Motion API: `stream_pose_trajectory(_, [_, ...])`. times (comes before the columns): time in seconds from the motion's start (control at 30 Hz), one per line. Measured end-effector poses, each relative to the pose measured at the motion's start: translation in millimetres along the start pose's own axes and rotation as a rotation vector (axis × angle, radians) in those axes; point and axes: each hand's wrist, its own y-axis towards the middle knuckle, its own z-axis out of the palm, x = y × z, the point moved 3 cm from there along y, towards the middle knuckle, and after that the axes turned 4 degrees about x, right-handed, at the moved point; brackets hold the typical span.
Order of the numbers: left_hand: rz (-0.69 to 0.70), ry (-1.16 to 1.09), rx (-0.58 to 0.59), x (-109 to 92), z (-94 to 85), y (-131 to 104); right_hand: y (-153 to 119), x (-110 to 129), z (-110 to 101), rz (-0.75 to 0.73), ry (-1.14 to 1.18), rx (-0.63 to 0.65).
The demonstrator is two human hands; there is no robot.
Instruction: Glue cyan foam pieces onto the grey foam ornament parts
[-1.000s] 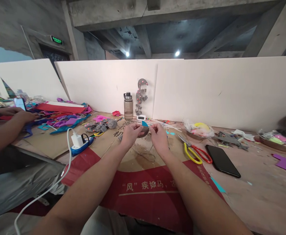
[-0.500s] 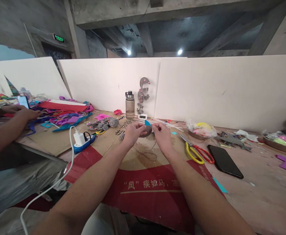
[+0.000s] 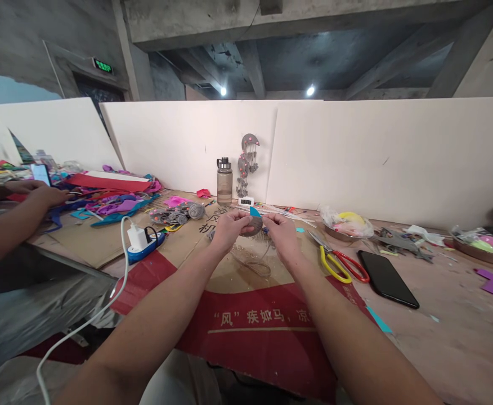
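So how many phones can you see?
2: a black phone right of the scissors, and a lit phone at far left, near the co-worker's hands. More may be hidden.

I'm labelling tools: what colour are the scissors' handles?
The scissors' handles: one yellow, one red; clearest in the head view.

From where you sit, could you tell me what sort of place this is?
Probably a shared craft workshop in an unfinished or bare building: scissors and coloured scraps cover the worktable, under raw concrete beams.
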Motion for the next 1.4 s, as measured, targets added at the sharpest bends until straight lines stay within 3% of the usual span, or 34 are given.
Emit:
stream_pose_trajectory(0.33, [0.015, 0.014, 0.008, 1.3, -2.4, 1.0, -1.3, 5.6, -1.5, -0.031, -0.09, 0.001])
stream_pose_trajectory(0.7, [0.002, -0.016, 0.07, 5.4, -4.9, 3.8, -1.6, -1.0, 1.2, 0.204, 0.308, 0.082])
stream_pose_trajectory(1.03, [-0.01, -0.011, 0.119, 2.8, -5.8, 4.0, -1.3, 0.6, 3.5, 0.253, 0.462, 0.19])
stream_pose_trajectory(1.4, [-0.07, -0.094, 0.148, 6.1, -8.4, 5.7, -4.6, -1.9, 6.2, 0.32, 0.662, 0.214])
